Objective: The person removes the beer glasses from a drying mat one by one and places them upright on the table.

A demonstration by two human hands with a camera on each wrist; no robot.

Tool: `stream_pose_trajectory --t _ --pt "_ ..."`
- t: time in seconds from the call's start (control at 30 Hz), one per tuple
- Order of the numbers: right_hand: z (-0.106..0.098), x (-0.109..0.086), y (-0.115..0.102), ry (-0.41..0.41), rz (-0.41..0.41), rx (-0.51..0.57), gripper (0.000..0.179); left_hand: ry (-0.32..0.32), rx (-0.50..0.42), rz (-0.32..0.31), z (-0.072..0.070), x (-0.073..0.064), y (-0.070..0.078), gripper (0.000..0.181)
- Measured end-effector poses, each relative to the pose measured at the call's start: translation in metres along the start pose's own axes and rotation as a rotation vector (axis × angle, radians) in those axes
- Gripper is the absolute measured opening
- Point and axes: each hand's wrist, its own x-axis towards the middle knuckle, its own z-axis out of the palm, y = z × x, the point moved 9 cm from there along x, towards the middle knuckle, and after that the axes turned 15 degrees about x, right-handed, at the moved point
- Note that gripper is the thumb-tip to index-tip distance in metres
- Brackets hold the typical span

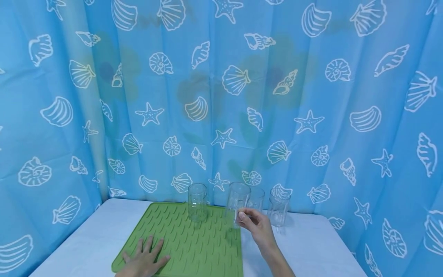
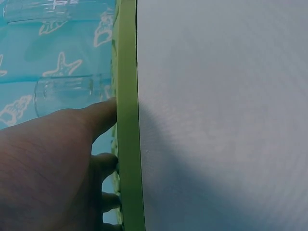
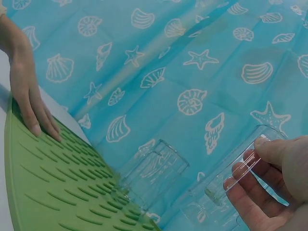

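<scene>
My right hand (image 1: pixel 257 227) grips a clear drinking glass (image 1: pixel 238 196) by its side, thumb towards me, over the mat's right edge. In the right wrist view the fingers (image 3: pixel 250 204) curl round the glass wall. My left hand (image 1: pixel 141 259) rests with spread fingers on the front left of a green ridged drying mat (image 1: pixel 194 246). Another clear glass (image 1: pixel 197 203) stands upright near the mat's back edge. To the right of the mat, on the white table, are a glass (image 1: pixel 257 197) partly hidden behind the held one and a further glass (image 1: pixel 278 209).
The white table (image 1: pixel 311 246) extends past the mat on both sides. A blue curtain (image 1: pixel 221 96) with white shells and starfish hangs close behind the table and along its sides.
</scene>
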Motion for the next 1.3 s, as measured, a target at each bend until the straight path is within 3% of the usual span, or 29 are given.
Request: stream_pose_trajectory --t 0.37,0.57,0.93,1.1,1.3 --pt "0.001 0.000 -0.001 0.004 0.009 0.052 0.038 0.003 0.002 0.011 -0.002 -0.001 0.001 0.091" --pt "0.001 -0.002 -0.001 0.012 0.010 0.096 0.040 0.034 0.030 0.029 -0.009 -0.001 0.008 0.086" --pt "0.003 -0.002 -0.001 0.051 0.020 0.286 0.044 0.099 -0.025 0.167 -0.023 -0.002 0.047 0.066" --pt "0.003 -0.003 0.000 0.067 0.049 0.405 0.034 0.115 -0.066 0.251 -0.027 -0.004 0.060 0.063" --pt "0.009 -0.005 0.001 0.006 0.083 0.559 0.011 0.245 -0.069 0.386 -0.045 -0.009 0.084 0.059"
